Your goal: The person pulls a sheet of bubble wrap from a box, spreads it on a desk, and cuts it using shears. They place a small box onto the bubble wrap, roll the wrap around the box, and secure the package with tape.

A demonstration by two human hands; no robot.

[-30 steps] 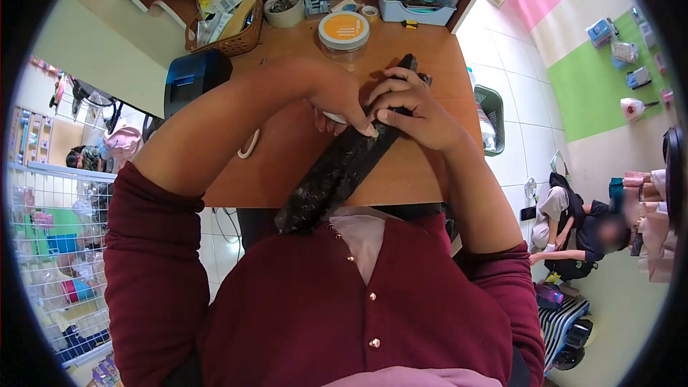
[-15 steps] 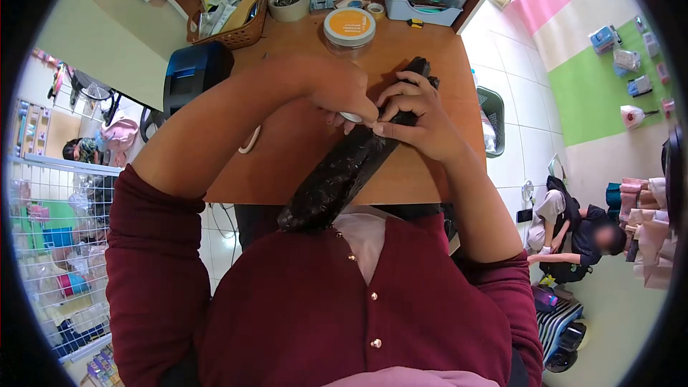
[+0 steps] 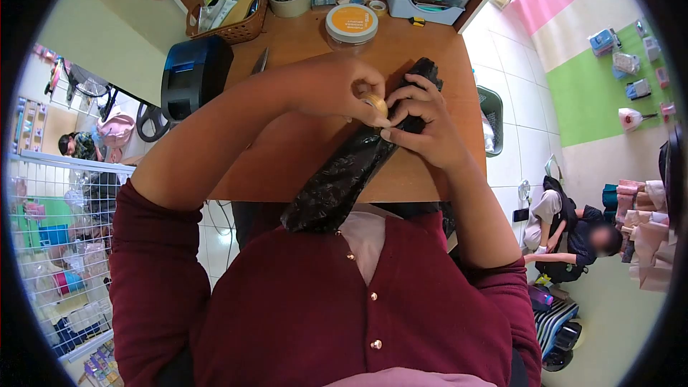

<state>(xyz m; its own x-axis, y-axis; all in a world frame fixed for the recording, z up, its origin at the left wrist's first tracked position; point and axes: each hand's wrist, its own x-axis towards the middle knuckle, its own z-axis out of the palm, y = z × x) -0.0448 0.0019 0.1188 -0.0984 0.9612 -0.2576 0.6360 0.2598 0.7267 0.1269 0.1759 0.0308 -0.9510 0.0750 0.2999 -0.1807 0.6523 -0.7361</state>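
Observation:
A long bundle wrapped in black plastic lies slantwise from the brown desk to the front of my maroon top. My left hand is closed round a small roll of tape, with its fingertips at the upper middle of the bundle. From the other side, my right hand grips the bundle's upper part, thumb close to the left fingertips. What lies between the fingertips is too small to make out.
Behind my hands stand a round tub with an orange lid, a wicker basket and a blue-grey tray. A black device and a pointed metal blade are at the left. A seated person is at the right.
My left hand has turned and risen slightly, so the tape roll shows more. The scissors' blade and handles now show beside my left forearm. My right hand keeps its grip.

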